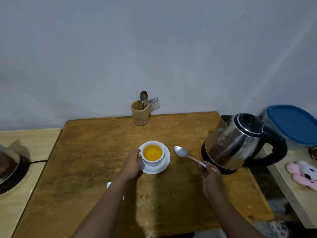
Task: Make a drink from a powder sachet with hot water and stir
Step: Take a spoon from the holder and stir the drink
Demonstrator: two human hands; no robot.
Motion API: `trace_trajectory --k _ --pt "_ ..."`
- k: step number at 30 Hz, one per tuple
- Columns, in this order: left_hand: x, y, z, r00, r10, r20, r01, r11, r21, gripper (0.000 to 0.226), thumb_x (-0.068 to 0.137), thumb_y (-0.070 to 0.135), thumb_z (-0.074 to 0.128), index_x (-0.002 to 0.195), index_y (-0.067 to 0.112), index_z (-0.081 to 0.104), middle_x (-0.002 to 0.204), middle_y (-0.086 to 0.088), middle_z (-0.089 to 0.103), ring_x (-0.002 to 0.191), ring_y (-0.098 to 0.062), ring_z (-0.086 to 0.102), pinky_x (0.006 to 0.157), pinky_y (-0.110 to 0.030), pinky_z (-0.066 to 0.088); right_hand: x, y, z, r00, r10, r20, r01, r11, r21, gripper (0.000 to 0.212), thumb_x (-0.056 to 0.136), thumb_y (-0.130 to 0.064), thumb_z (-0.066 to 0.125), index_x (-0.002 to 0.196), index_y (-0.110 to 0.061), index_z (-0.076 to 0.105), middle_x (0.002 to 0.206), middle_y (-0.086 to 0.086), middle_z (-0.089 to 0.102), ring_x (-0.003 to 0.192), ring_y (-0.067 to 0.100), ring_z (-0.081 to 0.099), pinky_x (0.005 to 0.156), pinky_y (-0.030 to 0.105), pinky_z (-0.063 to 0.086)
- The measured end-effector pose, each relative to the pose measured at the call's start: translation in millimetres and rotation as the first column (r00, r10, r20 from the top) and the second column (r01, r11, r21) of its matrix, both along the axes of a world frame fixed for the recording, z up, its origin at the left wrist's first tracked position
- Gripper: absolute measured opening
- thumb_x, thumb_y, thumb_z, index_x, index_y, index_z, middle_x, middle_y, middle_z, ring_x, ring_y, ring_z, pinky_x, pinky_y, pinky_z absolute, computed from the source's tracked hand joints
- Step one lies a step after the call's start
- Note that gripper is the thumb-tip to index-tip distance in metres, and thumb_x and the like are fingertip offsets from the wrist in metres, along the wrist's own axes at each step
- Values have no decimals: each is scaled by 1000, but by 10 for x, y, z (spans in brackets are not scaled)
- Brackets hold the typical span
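Note:
A white cup (153, 161) filled with orange-yellow drink stands on a white saucer (165, 164) in the middle of the wooden table (96, 152). My left hand (133, 163) is closed on the cup's left side at the handle. My right hand (210, 174) holds a metal spoon (182, 152) by its handle, the bowl raised to the right of the cup, outside it. A glass and steel electric kettle (240, 143) with a black handle stands at the right, just behind my right hand. A white sachet (109, 185) lies mostly hidden under my left forearm.
A wooden holder (139, 115) with a spoon and fork stands at the table's back edge by the wall. A blue-lidded container (295, 124) and a pink plush toy (303, 173) sit on the right side surface. A metal pot (8, 166) with a black cable is at left.

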State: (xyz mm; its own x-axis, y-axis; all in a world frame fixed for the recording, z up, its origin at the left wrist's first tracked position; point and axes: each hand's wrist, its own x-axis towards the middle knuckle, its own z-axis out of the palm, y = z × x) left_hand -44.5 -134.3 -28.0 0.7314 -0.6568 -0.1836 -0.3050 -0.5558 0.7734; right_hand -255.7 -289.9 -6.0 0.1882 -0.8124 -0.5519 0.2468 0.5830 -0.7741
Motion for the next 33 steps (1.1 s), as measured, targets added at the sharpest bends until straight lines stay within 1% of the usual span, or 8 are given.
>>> trace_trajectory --k 5,7,10,14,17,19,23,33 --pt "0 8 5 1000 -2 13 2 1000 -4 29 97 16 35 117 8 54 119 -16 56 104 -22 50 88 -31 40 -37 107 -185 1000 8 -23 -6 997 72 23 94 -5 46 115 3 52 116 21 55 101 28 61 60 16 58" --pt "0 7 11 1000 0 10 0 1000 -3 28 97 16 35 116 8 54 119 -15 56 103 -20 50 88 -31 40 -28 147 -213 1000 16 -26 -13 995 103 23 93 -2 46 115 3 51 116 18 50 94 23 60 60 16 56" --pt "-1 11 15 1000 4 -2 -4 1000 -4 28 97 17 35 116 10 54 119 -13 55 103 -18 49 88 -31 40 -47 197 -272 942 235 -239 -202 967 154 7 91 -2 49 90 -3 56 107 16 53 82 19 58 61 23 54" --pt "-3 10 21 1000 1 -5 -1 1000 1 28 97 17 35 116 10 54 120 -15 54 104 -21 49 90 -33 41 -41 241 -323 679 407 -611 -474 879 58 8 81 -6 64 78 -10 59 97 16 66 74 20 60 61 29 45" --pt "-3 11 35 1000 0 -12 1 1000 11 29 97 18 35 119 11 53 122 -14 53 107 -21 50 93 -36 42 18 293 -289 395 388 -833 -701 713 -1 12 80 -11 68 84 -12 57 89 7 60 77 18 54 59 25 39" --pt "-3 13 40 1000 -2 -16 3 1000 16 30 97 19 35 120 12 52 123 -13 53 108 -21 50 94 -36 43 42 340 -273 290 329 -899 -795 606 -35 10 82 -13 64 89 -12 59 85 1 56 75 14 51 51 19 32" --pt "-18 8 53 1000 4 -4 -4 1000 15 31 97 18 34 121 11 52 124 -14 53 105 -18 48 92 -34 41 91 400 -270 265 286 -921 -856 509 -89 6 84 -14 62 90 -12 62 87 3 60 74 12 53 51 15 32" --pt "-107 -7 58 998 59 2 -59 998 -21 32 97 16 35 125 10 50 128 -14 51 115 -23 49 93 -30 39 193 448 -258 235 353 -905 -867 497 -31 13 86 -10 59 99 -7 60 98 7 64 69 9 50 48 15 29"
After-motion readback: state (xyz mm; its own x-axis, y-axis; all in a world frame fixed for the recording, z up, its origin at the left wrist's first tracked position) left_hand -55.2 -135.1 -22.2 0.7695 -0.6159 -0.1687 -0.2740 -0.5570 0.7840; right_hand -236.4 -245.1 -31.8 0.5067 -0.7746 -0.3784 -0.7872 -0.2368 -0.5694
